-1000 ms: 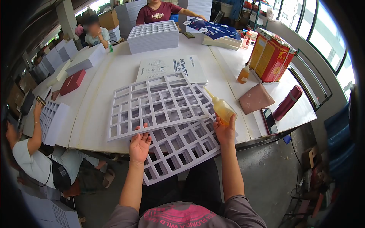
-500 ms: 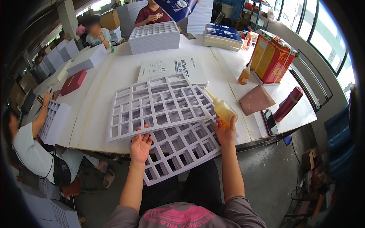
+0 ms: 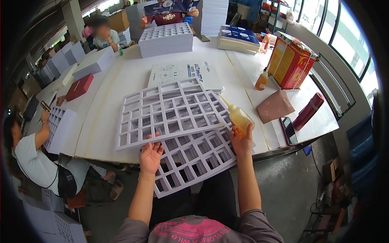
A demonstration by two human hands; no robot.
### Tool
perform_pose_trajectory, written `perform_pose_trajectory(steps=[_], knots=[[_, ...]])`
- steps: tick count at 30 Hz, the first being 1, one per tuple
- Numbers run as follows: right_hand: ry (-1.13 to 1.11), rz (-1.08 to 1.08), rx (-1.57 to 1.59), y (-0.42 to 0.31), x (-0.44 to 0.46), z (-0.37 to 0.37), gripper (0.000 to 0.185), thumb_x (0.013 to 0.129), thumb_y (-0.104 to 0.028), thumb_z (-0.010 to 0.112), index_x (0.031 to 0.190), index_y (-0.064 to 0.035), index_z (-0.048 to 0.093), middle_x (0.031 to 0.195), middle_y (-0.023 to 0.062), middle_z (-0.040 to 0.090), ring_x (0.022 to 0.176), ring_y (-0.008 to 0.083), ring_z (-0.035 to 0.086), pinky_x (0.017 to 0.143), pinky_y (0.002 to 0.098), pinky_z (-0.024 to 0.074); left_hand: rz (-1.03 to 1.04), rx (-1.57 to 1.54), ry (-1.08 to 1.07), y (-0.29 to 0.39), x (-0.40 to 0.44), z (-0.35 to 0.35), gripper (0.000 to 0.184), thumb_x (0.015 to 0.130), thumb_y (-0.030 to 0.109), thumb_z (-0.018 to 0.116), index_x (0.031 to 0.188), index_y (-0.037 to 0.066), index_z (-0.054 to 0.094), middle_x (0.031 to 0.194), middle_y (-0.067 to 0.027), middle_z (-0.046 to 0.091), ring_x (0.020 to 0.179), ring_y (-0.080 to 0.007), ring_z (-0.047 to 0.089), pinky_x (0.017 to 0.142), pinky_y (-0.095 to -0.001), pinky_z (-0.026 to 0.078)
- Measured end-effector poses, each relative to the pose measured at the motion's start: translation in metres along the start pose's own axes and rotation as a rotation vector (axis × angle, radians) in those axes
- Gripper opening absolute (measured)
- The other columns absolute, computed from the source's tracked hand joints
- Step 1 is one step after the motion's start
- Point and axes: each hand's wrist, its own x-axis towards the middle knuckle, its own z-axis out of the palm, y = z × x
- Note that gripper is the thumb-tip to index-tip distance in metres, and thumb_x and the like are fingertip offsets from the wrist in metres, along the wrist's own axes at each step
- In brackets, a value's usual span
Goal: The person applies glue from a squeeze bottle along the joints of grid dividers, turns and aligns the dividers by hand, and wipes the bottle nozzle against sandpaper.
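My left hand (image 3: 151, 157) is palm up at the near edge of the upper white grid tray (image 3: 170, 111), its fingertips at that edge and partly under it. A second stack of white grid trays (image 3: 190, 160) lies below, tilted over the table's front edge. In my right hand (image 3: 241, 139) is a clear squeeze bottle (image 3: 240, 117) of yellowish glue, its long nozzle pointing up and left over the trays' right corner. Behind the trays lies a white printed box (image 3: 174, 72).
The white table (image 3: 97, 125) bears a tall tray stack (image 3: 166, 42), an amber bottle (image 3: 261, 81), a red-yellow box (image 3: 291, 60), a pink pouch (image 3: 275, 106), a phone (image 3: 288, 131) and a red flask (image 3: 308, 111). One person sits at the left, others across the table.
Across the table, a person has lifted a dark blue printed sheet from the right-hand pile and holds it up. The person at left has moved an arm. My hands have barely moved.
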Motion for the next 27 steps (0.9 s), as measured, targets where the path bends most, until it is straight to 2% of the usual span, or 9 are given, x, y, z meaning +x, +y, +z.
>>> perform_pose_trajectory(steps=[22,27], knots=[[0.002,0.015,-0.008,0.0000,0.0025,-0.0024,0.059,0.084,-0.053,0.058,0.121,-0.0085,0.047,0.105,0.0102,0.058,0.082,0.0143,0.056,0.070,0.0289,0.0457,-0.004,0.010,-0.013,0.0000,0.0007,-0.0001,0.030,0.093,0.010,0.047,0.122,0.015,0.050,0.135,-0.0105,0.045,0.116,-0.0199,0.048,0.087,-0.0350,0.043],[0.001,0.013,-0.009,-0.0007,0.0018,-0.0015,0.058,0.084,-0.052,0.058,0.121,-0.0082,0.047,0.105,0.0101,0.058,0.082,0.0145,0.056,0.070,0.0288,0.0460,0.010,0.010,0.078,-0.0003,0.0026,0.0054,0.029,0.094,0.012,0.047,0.122,0.018,0.047,0.134,-0.0099,0.046,0.115,-0.0199,0.049,0.086,-0.0362,0.044]])
